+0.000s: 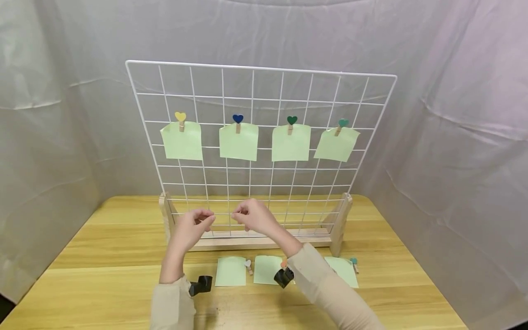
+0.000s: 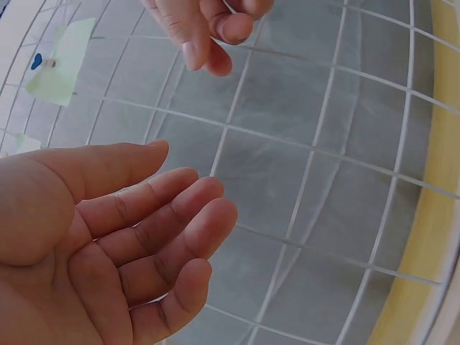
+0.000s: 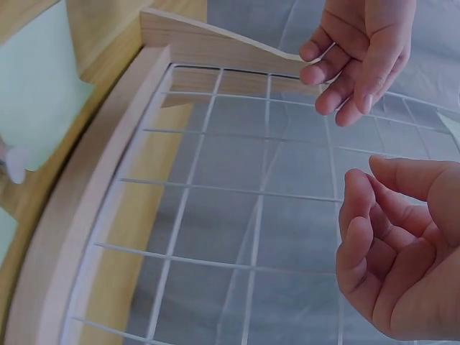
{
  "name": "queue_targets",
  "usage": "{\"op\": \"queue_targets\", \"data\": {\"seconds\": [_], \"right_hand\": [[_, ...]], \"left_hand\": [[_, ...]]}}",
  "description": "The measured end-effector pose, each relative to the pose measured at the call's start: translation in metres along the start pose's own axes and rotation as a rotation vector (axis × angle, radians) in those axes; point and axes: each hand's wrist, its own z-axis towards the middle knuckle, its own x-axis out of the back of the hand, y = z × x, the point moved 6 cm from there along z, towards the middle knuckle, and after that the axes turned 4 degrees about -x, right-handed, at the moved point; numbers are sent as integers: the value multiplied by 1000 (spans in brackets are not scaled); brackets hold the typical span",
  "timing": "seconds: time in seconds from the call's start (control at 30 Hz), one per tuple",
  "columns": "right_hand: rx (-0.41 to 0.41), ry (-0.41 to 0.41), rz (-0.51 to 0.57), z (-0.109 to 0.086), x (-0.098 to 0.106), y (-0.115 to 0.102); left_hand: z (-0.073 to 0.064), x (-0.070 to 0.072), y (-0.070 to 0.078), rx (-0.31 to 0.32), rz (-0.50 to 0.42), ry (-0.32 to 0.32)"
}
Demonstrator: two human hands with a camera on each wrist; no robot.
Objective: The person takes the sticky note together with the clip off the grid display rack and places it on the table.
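My left hand (image 1: 191,228) and right hand (image 1: 255,216) hover in front of the lower part of a white wire grid (image 1: 261,168), a small gap between them. In the left wrist view, the left hand (image 2: 136,244) has its palm turned up, fingers loosely bent and nothing in it. The right wrist view shows the right hand (image 3: 406,248) also holding nothing, its fingers loosely curled and thumb apart from them. Above the hands, several pale green notes (image 1: 183,145) hang on the grid by wooden clothespins with hearts, such as a yellow one (image 1: 180,117) and a dark blue one (image 1: 238,119).
The grid stands in a wooden base (image 1: 255,243) on a wood-grain table (image 1: 103,256). Before it lie more green notes (image 1: 231,271) with heart clothespins, including a white one (image 1: 248,266) and a teal one (image 1: 354,264). Grey cloth (image 1: 103,36) surrounds the table's back and sides.
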Motion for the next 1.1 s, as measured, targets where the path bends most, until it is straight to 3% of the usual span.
{"op": "queue_targets", "data": {"seconds": [0.4,0.8,1.1], "right_hand": [[42,52,-127,8,17,-27],[75,45,-113,11,24,-46],[95,56,-47,15,32,-63]], "left_hand": [[8,19,5,-12,62,41],[12,34,14,-27,70,54],[10,53,27,-102,101,134]]}}
